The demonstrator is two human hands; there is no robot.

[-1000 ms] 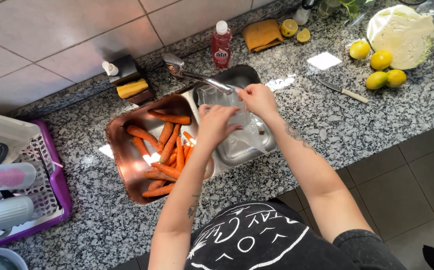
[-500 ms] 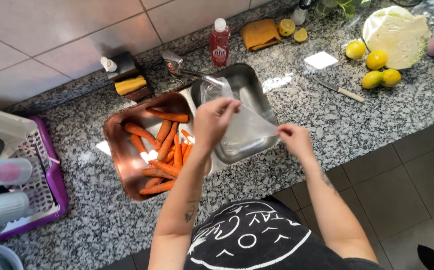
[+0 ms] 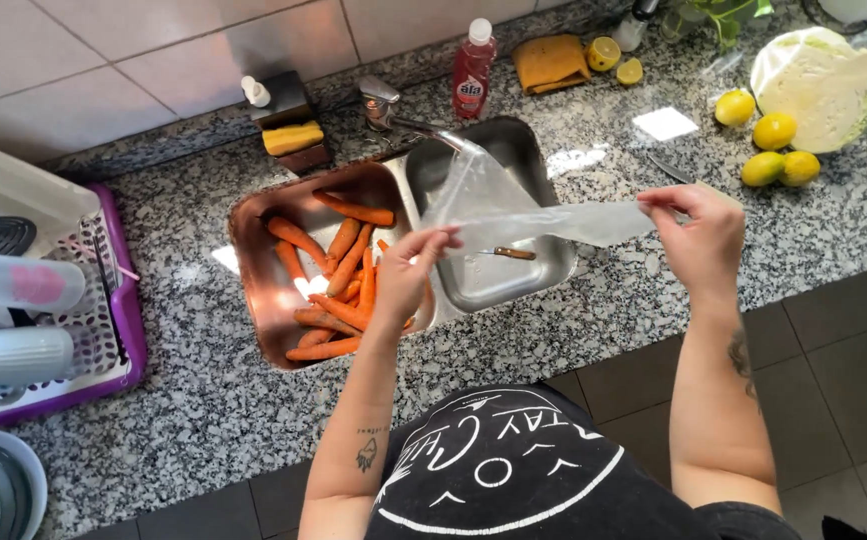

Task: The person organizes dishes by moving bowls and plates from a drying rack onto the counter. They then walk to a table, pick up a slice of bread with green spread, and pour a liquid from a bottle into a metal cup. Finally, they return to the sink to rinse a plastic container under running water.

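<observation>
1. Left hand (image 3: 408, 275): grip closed on one end of a clear plastic bag (image 3: 543, 222), above the divider of the double sink (image 3: 538, 155).
2. Right hand (image 3: 698, 235): grip closed on the bag's other end, above the granite worktop (image 3: 203, 410). The bag is stretched flat between both hands, over the right basin.
3. Left basin: a pile of carrots (image 3: 338, 275). Right basin: a wooden-handled knife (image 3: 503, 253).
4. Far edge: red bottle (image 3: 471, 68), lemons (image 3: 768, 150), cabbage (image 3: 818, 85).
</observation>
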